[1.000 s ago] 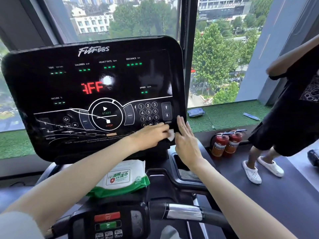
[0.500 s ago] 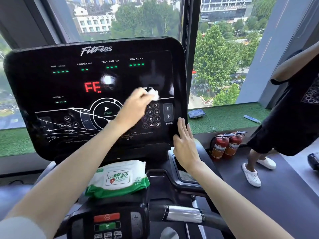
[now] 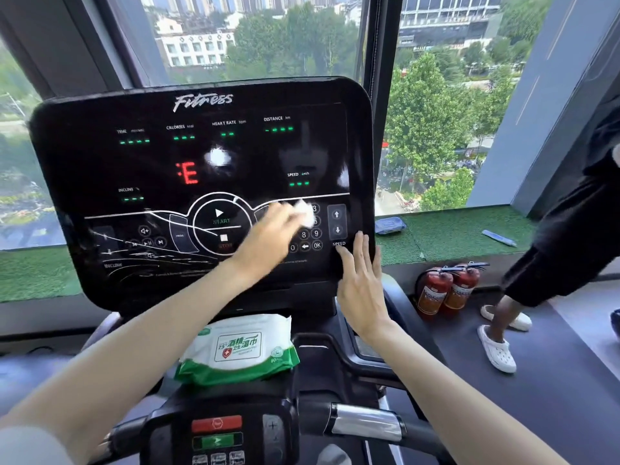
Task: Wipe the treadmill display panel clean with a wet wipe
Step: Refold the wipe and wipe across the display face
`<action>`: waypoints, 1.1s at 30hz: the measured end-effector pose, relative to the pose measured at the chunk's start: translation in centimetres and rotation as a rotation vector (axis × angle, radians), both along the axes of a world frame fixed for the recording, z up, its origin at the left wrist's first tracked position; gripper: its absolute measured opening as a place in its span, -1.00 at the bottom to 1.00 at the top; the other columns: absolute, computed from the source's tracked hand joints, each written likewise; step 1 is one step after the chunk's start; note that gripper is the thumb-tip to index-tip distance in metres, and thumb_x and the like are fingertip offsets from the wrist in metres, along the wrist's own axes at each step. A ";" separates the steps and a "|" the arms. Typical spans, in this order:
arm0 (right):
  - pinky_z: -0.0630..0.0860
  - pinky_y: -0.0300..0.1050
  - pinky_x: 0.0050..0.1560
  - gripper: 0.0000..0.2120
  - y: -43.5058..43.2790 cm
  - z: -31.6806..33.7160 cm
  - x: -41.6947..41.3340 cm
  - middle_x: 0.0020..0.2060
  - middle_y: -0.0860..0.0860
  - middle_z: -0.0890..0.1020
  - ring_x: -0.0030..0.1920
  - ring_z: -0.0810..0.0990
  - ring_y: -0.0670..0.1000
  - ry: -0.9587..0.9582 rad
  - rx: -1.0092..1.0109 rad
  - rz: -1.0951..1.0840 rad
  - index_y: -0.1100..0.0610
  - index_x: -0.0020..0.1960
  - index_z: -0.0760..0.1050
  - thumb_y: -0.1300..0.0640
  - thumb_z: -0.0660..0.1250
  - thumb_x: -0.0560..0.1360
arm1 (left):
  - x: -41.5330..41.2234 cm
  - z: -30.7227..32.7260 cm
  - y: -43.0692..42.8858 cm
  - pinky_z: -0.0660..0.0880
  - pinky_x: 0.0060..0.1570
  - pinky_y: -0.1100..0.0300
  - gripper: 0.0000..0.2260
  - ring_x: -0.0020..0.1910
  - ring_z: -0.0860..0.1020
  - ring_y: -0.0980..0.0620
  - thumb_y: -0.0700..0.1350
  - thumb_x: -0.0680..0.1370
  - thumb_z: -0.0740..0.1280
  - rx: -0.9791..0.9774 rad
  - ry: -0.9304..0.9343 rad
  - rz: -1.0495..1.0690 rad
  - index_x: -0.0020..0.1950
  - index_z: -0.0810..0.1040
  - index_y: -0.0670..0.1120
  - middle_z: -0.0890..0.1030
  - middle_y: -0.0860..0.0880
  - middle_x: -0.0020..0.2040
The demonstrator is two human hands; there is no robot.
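The black treadmill display panel stands upright in front of me, lit with green dashes and a red letter. My left hand holds a crumpled white wet wipe against the keypad area, blurred by motion. My right hand rests with straight fingers on the panel's lower right corner, fingertips just below the SPEED arrows.
A green and white pack of wet wipes lies on the console shelf below the panel. Handlebar controls sit near me. Two red fire extinguishers stand at the right, beside a person in white clogs.
My left hand swept the wipe from the panel's lower right edge up over the keypad, then slightly down and right. My right hand stayed on the corner. The red readout changed.
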State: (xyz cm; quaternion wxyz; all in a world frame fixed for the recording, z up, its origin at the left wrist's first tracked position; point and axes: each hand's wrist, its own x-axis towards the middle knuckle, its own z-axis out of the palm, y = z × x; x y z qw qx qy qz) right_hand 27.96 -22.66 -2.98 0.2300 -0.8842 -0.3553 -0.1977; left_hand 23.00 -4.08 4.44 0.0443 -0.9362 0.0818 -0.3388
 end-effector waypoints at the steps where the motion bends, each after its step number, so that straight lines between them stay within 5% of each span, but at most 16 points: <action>1: -0.01 0.25 0.45 -0.40 0.1 0.0 -0.1 0.41 0.39 0.18 0.47 0.08 0.28 -0.003 -0.007 -0.012 0.22 0.32 0.29 0.41 0.23 0.29 | -0.9 -0.9 -0.3 0.55 -0.16 0.12 -0.67 -0.11 0.46 -0.04 -0.42 0.43 0.32 0.236 0.107 -0.112 0.15 0.53 -0.17 0.47 -0.09 0.02; 3: -0.04 0.26 0.45 -0.46 0.2 0.0 -0.2 0.41 0.39 0.18 0.48 0.07 0.27 -0.007 -0.006 -0.022 0.20 0.33 0.27 0.34 0.24 0.36 | -1.7 -0.9 0.6 0.55 -0.18 0.19 -0.71 -0.10 0.46 -0.02 -0.39 0.43 0.34 0.429 0.178 -0.206 0.13 0.53 -0.20 0.42 -0.06 0.05; 8: -0.09 0.26 0.44 -0.47 0.7 -0.4 -0.5 0.44 0.38 0.09 0.49 0.00 0.27 0.016 0.013 -0.038 0.20 0.35 0.26 0.32 0.22 0.39 | -0.5 1.5 2.0 0.51 -0.21 0.04 -0.75 -0.16 0.44 -0.07 -0.43 0.47 0.31 -0.247 -0.182 0.125 0.11 0.57 -0.23 0.48 -0.14 -0.11; 13: -0.16 0.29 0.43 -0.31 1.4 -0.5 -0.7 0.46 0.38 -0.01 0.49 -0.10 0.27 0.057 0.065 -0.057 0.19 0.44 0.14 0.39 0.21 0.33 | -2.2 -1.3 1.1 0.55 -0.37 0.15 -0.68 -0.09 0.41 -0.03 -0.38 0.48 0.15 0.217 0.130 -0.146 0.19 0.43 -0.17 0.44 -0.08 0.04; 18: -0.17 0.31 0.42 -0.29 1.6 -0.7 -0.8 0.46 0.39 -0.02 0.49 -0.10 0.29 0.057 0.045 -0.068 0.18 0.43 0.10 0.40 0.22 0.32 | -1.3 0.4 2.0 0.46 -0.11 0.12 -0.81 -0.17 0.44 -0.04 -0.37 0.52 0.28 -0.348 -0.202 0.112 0.11 0.57 -0.25 0.48 -0.14 -0.14; 23: -0.14 0.32 0.42 -0.26 1.8 -0.5 -1.0 0.46 0.38 -0.03 0.49 -0.08 0.30 0.052 0.048 -0.076 0.16 0.43 0.06 0.41 0.22 0.30 | -2.8 -1.8 1.4 0.53 -0.40 0.14 -0.61 -0.09 0.40 -0.02 -0.44 0.37 0.22 0.277 0.344 -0.227 0.14 0.47 -0.16 0.42 -0.07 -0.02; 25: -0.12 0.34 0.42 -0.27 1.9 -0.4 -1.2 0.45 0.39 -0.03 0.48 -0.09 0.31 0.039 0.050 -0.096 0.17 0.42 0.08 0.42 0.21 0.30 | -2.0 -0.5 2.2 0.54 -0.39 0.16 -0.60 -0.09 0.39 0.00 -0.45 0.39 0.24 0.234 0.289 -0.169 0.16 0.46 -0.14 0.44 -0.07 -0.05; 29: -0.11 0.25 0.44 -0.30 1.9 -0.3 -1.8 0.45 0.39 0.02 0.48 -0.09 0.31 -0.114 -0.013 -0.042 0.19 0.39 0.21 0.45 0.06 0.24 | -0.9 0.6 1.9 0.54 -0.20 0.07 -0.79 -0.15 0.45 -0.05 -0.33 0.54 0.24 -0.241 -0.109 0.066 0.13 0.56 -0.23 0.48 -0.12 -0.10; 33: 0.21 0.08 0.32 -0.50 1.5 -1.5 -2.2 0.31 0.25 0.38 0.35 0.27 0.20 -0.309 -0.093 0.152 0.20 0.21 0.45 0.32 0.07 0.31 | -2.9 -1.8 0.3 0.55 -0.22 -0.04 -0.72 -0.08 0.43 -0.05 -0.18 0.60 0.04 0.135 0.409 -0.175 0.16 0.49 -0.17 0.45 -0.08 0.00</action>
